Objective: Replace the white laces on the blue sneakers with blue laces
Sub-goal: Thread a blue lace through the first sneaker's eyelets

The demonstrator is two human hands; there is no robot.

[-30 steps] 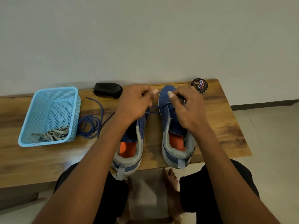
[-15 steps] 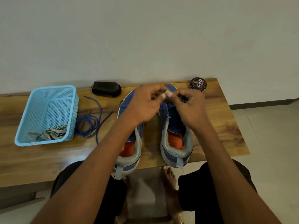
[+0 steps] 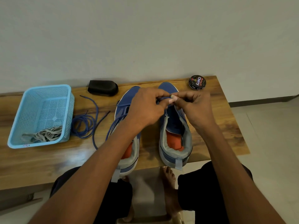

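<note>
Over the right sneaker (image 3: 174,126) mid-frame, my fingers (image 3: 172,100) of both hands pinch the limp, thin blue lace (image 3: 161,99), best gripped near its stiff tip.

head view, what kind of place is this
Probably a room at home, set up for shoe care: a wooden bench against a plain wall, tiled floor, a polish tin beside the sneakers.
</note>
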